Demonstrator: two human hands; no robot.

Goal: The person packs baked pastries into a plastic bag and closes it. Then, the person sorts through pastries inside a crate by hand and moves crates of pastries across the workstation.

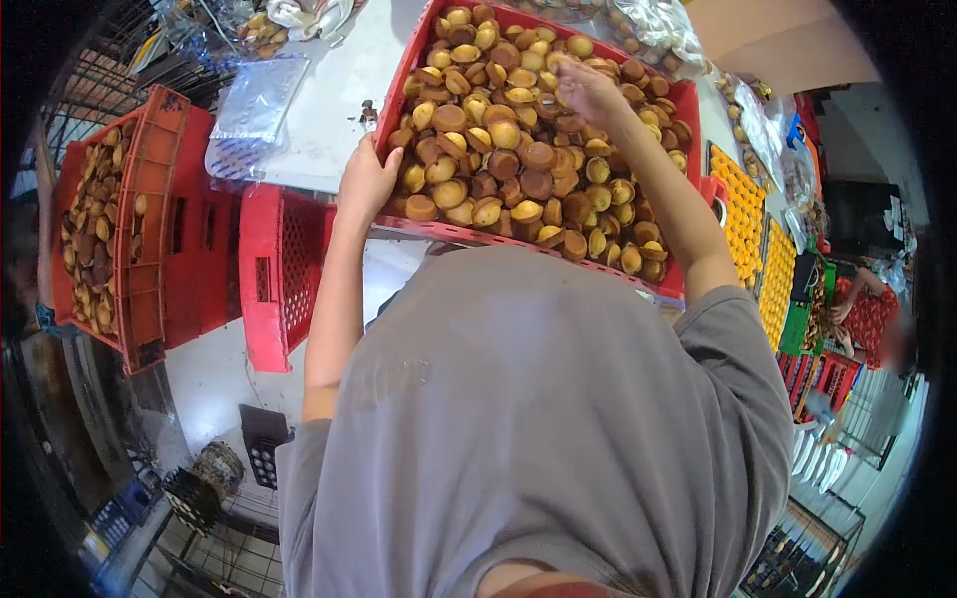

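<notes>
A large red crate, full of small round brown and yellow cakes, stands on the white table in front of me. At the crate's left side is my left hand, its fingers closed near the rim around something dark and pale that is too small to name. My right hand is over the cakes in the upper right part of the crate. Its fingers are bent and blurred, and whatever they may hold cannot be made out.
More red crates with cakes stand at the left, beside an empty-looking red crate. Clear plastic bags lie on the white table. Trays of yellow pieces are at the right, and another person is beyond.
</notes>
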